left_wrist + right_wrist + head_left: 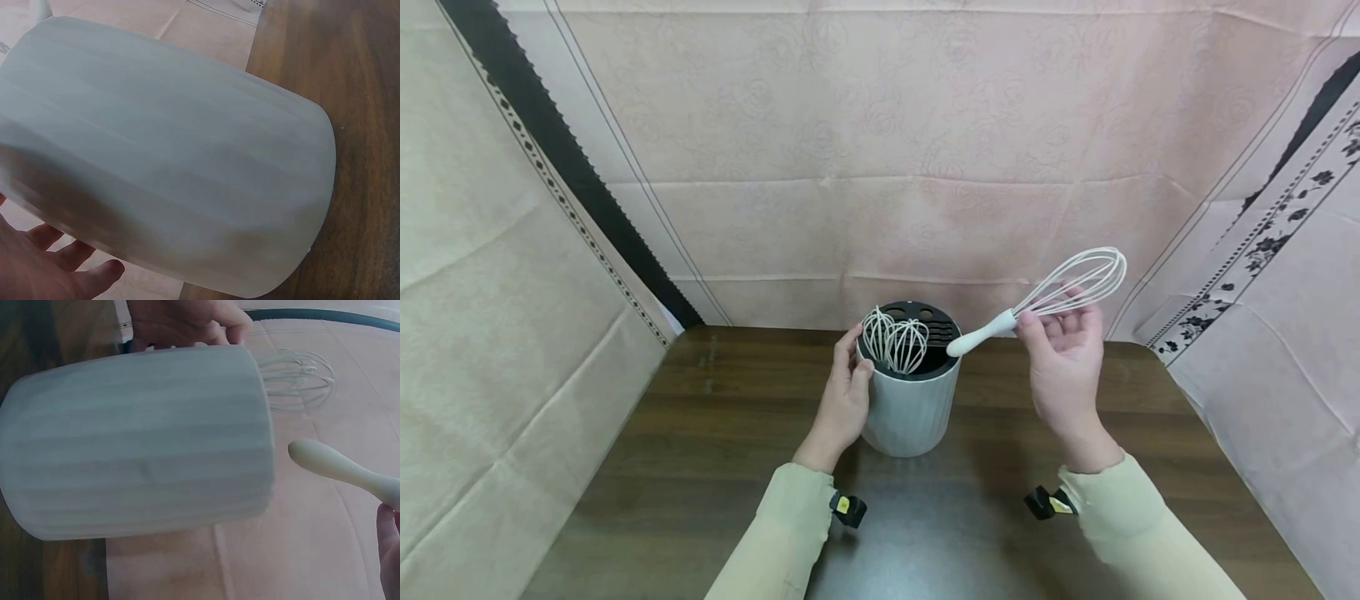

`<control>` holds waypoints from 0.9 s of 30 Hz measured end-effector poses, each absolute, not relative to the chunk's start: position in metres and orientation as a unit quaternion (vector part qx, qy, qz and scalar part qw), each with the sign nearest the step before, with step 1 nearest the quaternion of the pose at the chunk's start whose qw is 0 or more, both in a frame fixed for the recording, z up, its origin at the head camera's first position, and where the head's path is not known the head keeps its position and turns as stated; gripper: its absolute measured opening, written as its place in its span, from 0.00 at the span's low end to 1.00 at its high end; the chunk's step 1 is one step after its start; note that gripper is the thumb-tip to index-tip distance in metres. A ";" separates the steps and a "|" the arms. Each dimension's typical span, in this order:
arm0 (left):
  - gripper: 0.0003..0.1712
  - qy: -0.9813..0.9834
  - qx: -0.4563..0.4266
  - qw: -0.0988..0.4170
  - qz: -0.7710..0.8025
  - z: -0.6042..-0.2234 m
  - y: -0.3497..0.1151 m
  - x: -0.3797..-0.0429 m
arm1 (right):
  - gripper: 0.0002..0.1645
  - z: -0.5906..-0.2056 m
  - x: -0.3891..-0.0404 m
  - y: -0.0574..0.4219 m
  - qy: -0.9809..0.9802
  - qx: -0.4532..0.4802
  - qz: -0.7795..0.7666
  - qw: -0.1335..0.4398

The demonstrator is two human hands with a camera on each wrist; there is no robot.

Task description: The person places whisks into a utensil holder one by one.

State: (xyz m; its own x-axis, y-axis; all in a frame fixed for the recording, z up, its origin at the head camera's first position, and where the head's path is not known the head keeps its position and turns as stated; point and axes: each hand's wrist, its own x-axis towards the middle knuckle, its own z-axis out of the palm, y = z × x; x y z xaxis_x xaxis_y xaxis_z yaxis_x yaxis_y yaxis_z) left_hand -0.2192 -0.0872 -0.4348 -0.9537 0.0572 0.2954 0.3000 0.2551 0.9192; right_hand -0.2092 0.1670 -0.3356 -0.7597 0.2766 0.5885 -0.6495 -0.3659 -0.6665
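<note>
A grey-white ribbed utensil holder with a black slotted top stands upright on the table. Two white whisks, one beside the other, stick out of its left part, wire heads up. My left hand grips the holder's left side near the rim, thumb in front. Held in my right hand is a third white whisk, pinched where handle meets wires. It tilts with its wire head up to the right, and its handle end is just off the holder's rim, apart from it in the right wrist view.
The dark wooden table carries the holder near its back edge. Pale cloth hangs behind, with more cloth at the left and right. Each wrist wears a small black camera, one at the left, one at the right.
</note>
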 end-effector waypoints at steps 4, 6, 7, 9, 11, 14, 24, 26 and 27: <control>0.28 -0.787 -0.112 0.102 -0.598 -0.435 -0.087 -0.219 | 0.34 -0.340 -0.213 0.159 -0.511 0.201 0.789 0.275; 0.28 -0.787 -0.111 0.102 -0.598 -0.435 -0.087 -0.219 | 0.34 -0.342 -0.214 0.155 -0.527 0.205 0.781 0.263; 0.28 -0.787 -0.111 0.102 -0.598 -0.435 -0.087 -0.219 | 0.35 -0.343 -0.215 0.153 -0.538 0.207 0.776 0.257; 0.28 -0.788 -0.110 0.103 -0.597 -0.435 -0.087 -0.219 | 0.35 -0.346 -0.217 0.148 -0.556 0.213 0.765 0.244; 0.28 -0.787 -0.113 0.105 -0.598 -0.435 -0.087 -0.219 | 0.35 -0.349 -0.219 0.145 -0.581 0.218 0.749 0.233; 0.28 -0.786 -0.114 0.106 -0.598 -0.436 -0.087 -0.220 | 0.35 -0.354 -0.222 0.139 -0.618 0.220 0.723 0.215; 0.29 -0.782 -0.123 0.096 -0.604 -0.434 -0.088 -0.220 | 0.36 -0.360 -0.222 0.125 -0.693 0.237 0.659 0.170; 0.30 -0.781 -0.123 0.094 -0.605 -0.433 -0.088 -0.219 | 0.36 -0.356 -0.219 0.123 -0.698 0.245 0.653 0.162; 0.30 -0.781 -0.123 0.092 -0.606 -0.433 -0.088 -0.220 | 0.36 -0.355 -0.217 0.122 -0.704 0.248 0.647 0.158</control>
